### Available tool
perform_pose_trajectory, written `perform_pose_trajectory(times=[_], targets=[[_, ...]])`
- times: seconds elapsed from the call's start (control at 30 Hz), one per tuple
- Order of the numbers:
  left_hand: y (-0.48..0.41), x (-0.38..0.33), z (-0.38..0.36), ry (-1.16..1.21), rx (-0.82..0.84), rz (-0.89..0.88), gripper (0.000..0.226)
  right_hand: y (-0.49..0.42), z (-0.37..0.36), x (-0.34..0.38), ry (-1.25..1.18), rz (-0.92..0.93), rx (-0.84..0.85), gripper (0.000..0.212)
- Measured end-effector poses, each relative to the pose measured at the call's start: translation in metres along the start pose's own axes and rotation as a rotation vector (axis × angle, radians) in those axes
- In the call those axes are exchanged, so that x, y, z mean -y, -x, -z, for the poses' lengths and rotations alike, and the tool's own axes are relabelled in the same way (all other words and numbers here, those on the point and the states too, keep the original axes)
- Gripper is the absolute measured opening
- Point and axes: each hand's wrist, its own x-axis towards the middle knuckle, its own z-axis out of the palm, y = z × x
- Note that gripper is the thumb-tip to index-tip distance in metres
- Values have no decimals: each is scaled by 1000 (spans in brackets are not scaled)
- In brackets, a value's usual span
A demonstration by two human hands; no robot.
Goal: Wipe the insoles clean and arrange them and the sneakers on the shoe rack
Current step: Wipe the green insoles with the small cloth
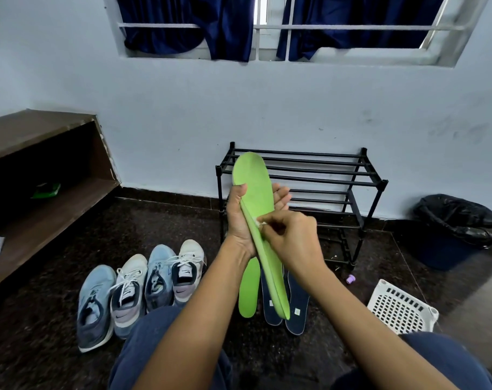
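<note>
Nearest, raised over the lap: held green insole (256, 198), toe end up, heel end down toward the floor. Left hand (239, 218) grips it from behind, thumb on one edge, fingers (281, 195) curled round the other. Right hand (292, 237) has its fingertips pinched together on a small white wad (260, 220), which is pressed to the insole's near edge — wiping judged under way on this piece.

On the floor just beyond: second green insole (249, 291) and two dark insoles (298, 308), side by side, partly hidden by the held one. Whether any is already wiped cannot be told.

Left of these: four sneakers (138, 288) in a row, toes toward the wall.

Right: white perforated basket (402, 308) on the floor, with a small purple object (350, 278) near it.

Against the wall: black shoe rack (323, 175), no insole or sneaker on its bars. A dark-lined bin (458, 226) stands beside it.

Status — early: one insole in cleaning, all arranging of insoles and sneakers judged still to do
</note>
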Motion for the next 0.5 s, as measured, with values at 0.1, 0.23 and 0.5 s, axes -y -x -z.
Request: perform_pose_trajectory(times=[0.1,0.23,0.5], targets=[[0,-4,5,6,-4,-20,107,2,-1,0,-81,-32,34,15],[4,3,-2,-1,1,8,106,0,0,-4,-122,-52,-38,9],[6,15,-14,5,84,135,85,-21,8,-15,-5,-26,-255,11]])
